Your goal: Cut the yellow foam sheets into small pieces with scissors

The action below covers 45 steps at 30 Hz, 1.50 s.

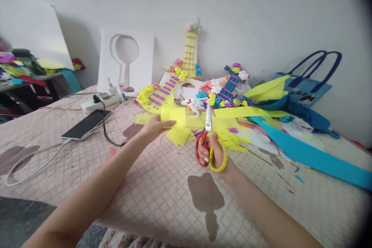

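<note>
My left hand (155, 127) is closed on a folded piece of yellow crepe paper (173, 117), thumb lying across its lower edge. In my right hand (214, 151) is a pair of scissors (208, 122) with one red and one yellow handle loop, blades together and pointing up and away from me. More yellow paper pieces (180, 135) lie under and beside the held one. Just beyond sits a white glue gun (192, 105), near a yellow paper-covered shape (158, 99) with purple stripes and paper flowers.
At left are a phone (86, 124), cables and a power strip (103, 100). Decorated shapes, a white board with a cutout (126, 62) and a blue bag (305, 87) stand along the wall. Blue crepe strips (314, 155) spread over the right side of the quilted tablecloth (162, 186).
</note>
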{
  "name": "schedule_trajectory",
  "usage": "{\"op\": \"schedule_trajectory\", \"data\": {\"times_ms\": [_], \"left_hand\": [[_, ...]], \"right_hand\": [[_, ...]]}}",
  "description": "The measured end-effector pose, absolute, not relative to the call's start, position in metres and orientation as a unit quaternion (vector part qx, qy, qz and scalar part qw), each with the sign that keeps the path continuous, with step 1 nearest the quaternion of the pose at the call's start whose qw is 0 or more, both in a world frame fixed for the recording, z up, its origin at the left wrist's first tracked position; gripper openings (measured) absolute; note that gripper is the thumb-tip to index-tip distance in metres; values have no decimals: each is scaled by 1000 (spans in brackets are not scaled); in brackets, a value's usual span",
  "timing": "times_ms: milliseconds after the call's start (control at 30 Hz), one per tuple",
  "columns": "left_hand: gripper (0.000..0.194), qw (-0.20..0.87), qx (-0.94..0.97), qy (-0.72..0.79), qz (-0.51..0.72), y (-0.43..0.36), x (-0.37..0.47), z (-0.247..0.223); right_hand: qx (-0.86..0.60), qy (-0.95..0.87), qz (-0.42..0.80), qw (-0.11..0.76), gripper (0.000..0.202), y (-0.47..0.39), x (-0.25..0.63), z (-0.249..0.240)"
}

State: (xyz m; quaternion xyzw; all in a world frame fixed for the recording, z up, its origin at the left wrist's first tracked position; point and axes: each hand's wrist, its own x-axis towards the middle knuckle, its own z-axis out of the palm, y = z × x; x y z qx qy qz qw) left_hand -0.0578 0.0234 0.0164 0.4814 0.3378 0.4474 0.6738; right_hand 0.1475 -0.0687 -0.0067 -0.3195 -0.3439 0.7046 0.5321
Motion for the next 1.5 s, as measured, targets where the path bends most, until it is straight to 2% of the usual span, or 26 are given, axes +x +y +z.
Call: {"op": "schedule_trajectory", "data": {"times_ms": [167, 533, 800, 900, 1133, 1367, 1500], "left_hand": [[42, 622, 505, 391, 454, 34, -69, 13], [45, 632, 533, 424, 371, 31, -54, 6], [43, 598, 575, 443, 339, 50, -13, 13], [41, 620, 563, 435, 331, 65, 16, 14], [24, 602, 529, 474, 365, 94, 57, 14], [13, 481, 561, 507, 443, 98, 21, 24], [14, 502, 550, 500, 442, 85, 1, 34]], "right_hand": [[-338, -349, 680, 549, 52, -59, 159, -4], [-380, -345, 652, 558, 45, -53, 165, -2], [-406, -355, 590, 600, 39, -44, 186, 14], [-402, -352, 573, 621, 38, -43, 192, 19], [-397, -342, 580, 624, 40, -44, 191, 23], [-390, -349, 582, 622, 37, -43, 189, 17], [-403, -336, 583, 620, 38, -43, 187, 18]]}}
